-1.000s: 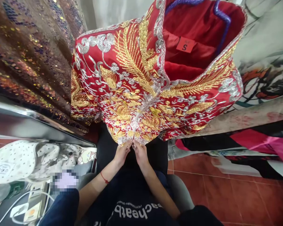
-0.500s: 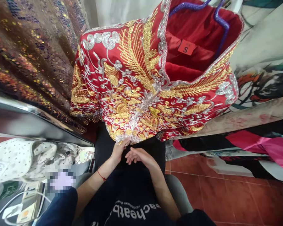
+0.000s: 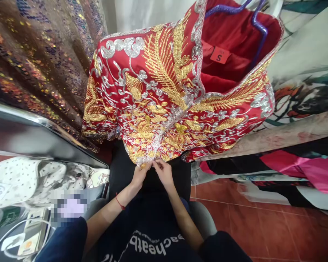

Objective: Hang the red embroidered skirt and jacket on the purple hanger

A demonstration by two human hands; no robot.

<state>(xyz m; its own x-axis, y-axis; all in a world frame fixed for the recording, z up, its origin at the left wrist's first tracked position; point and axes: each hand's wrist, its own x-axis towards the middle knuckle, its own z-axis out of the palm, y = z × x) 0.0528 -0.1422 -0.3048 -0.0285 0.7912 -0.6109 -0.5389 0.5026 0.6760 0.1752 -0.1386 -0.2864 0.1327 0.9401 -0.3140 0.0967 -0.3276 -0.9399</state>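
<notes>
A red jacket (image 3: 158, 109), thick with gold and silver embroidery, hangs in front of me on a purple hanger (image 3: 229, 8). Its collar faces up, showing red lining and a size tag (image 3: 220, 55) marked S. My left hand (image 3: 140, 175), with a red cord on its wrist, is closed on the lower front hem, left of the centre opening. Close beside it, my right hand (image 3: 164, 174) is closed too, thumb and fingers pinched at the hem by the front edge. What lies between the fingertips is too small to make out.
Sequined fabric (image 3: 43, 69) hangs at left above a dark metal-edged panel (image 3: 38, 127). Below it are a spotted cloth hat (image 3: 13, 178), a white cable (image 3: 5, 233) and a power strip (image 3: 32, 233). Painted pale fabric (image 3: 303, 65) and a pink cloth (image 3: 295, 167) hang at right.
My right hand has moved up and left from loose, apart fingers to a pinch at the jacket hem. My left hand stays on the hem. The view has shifted slightly.
</notes>
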